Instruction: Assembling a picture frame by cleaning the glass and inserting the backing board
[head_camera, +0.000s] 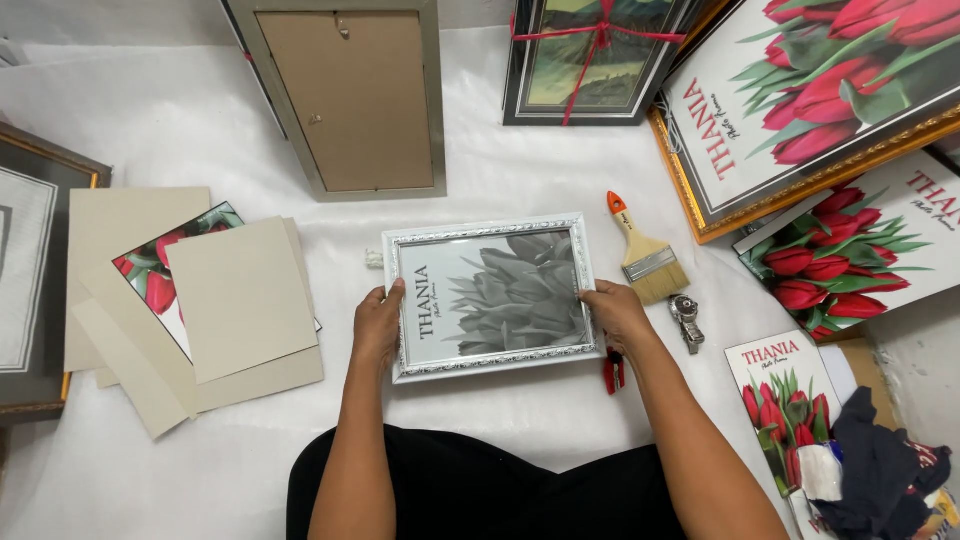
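Frame in both hands (492, 296): white w/ silver ornate trim, grey monochrome tulip print inside. Paintbrush (642, 255): orange tip, pale wood handle, blond bristles. Cardboard sheets (240, 300): plain beige. Posters at right (850, 245): red tulips, green leaves on white, red lettering; biggest has gold frame (690, 200). Upturned frame (350, 100): brown backing, grey-green edge. Floor sheet (520, 170): white. Ribbon (598, 35) on dark frame: red.

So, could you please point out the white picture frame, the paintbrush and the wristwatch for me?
white picture frame (490, 231), head view, on its top edge.
paintbrush (633, 233), head view, on its wooden handle.
wristwatch (685, 308), head view, on its metal face.
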